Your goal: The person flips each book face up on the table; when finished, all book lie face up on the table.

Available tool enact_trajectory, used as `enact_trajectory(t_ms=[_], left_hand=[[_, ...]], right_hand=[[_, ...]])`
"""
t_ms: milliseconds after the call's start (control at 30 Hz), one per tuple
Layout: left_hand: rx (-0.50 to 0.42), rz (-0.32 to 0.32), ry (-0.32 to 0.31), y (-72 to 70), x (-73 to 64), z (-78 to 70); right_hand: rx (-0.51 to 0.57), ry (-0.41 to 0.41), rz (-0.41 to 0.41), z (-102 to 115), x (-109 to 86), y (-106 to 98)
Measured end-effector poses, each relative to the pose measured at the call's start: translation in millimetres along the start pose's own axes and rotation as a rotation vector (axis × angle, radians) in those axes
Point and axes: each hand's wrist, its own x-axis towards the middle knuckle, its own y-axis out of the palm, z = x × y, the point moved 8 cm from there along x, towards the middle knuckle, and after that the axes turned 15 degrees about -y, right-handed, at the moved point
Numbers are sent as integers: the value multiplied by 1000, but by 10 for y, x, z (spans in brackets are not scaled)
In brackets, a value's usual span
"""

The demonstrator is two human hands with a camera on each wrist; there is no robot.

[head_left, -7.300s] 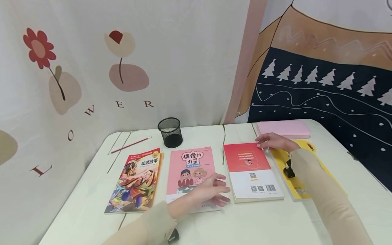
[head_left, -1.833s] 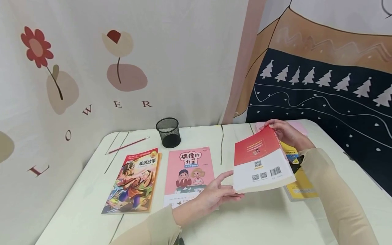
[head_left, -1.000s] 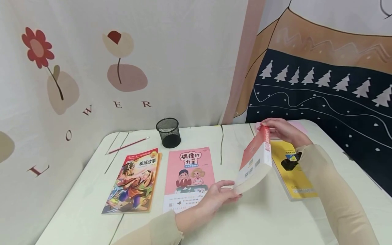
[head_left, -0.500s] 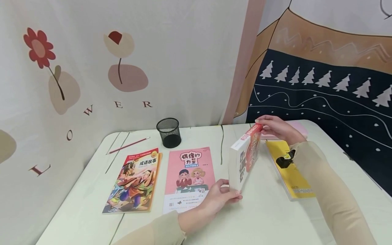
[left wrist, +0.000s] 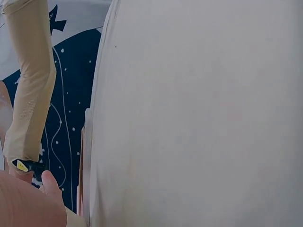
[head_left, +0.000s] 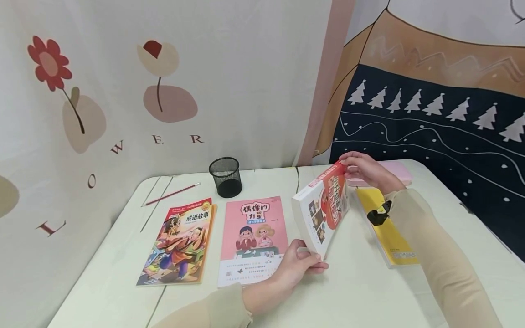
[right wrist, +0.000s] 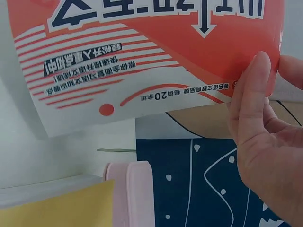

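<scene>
A thick red and white book [head_left: 328, 202] is held tilted above the table, its front cover turned to the right and its spine up. My right hand [head_left: 367, 171] pinches its far red corner; in the right wrist view that hand [right wrist: 260, 118] has thumb and fingers on either side of the red cover [right wrist: 142, 61]. At the near bottom corner, my left hand [head_left: 293, 266] grips the book between thumb and fingers. Only part of the left hand [left wrist: 31, 201] shows in the left wrist view, and the book is out of sight there.
Left of the held book lie a pink book [head_left: 255, 232] and a colourful storybook [head_left: 180, 243]. A yellow book [head_left: 389, 232] lies under the right forearm, near a pink case [head_left: 395, 172]. A black mesh pen holder [head_left: 225, 177] and a red pencil [head_left: 172, 194] are at the back.
The red and white book was lifted off the table by both hands and turned over, from its barcode side to its front cover. My right hand has shifted slightly left with it.
</scene>
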Motion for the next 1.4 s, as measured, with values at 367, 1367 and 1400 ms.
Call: enact_trajectory(t_ms=[367, 1367, 1400], left_hand=[[-198, 12, -43, 140, 0, 168], [-276, 126, -161, 584, -4, 417], [-272, 131, -168, 585, 3, 425]], right_hand=[[-76, -43, 46, -1, 70, 76], [-394, 32, 282, -254, 415, 516], [-408, 34, 292, -267, 424, 535]])
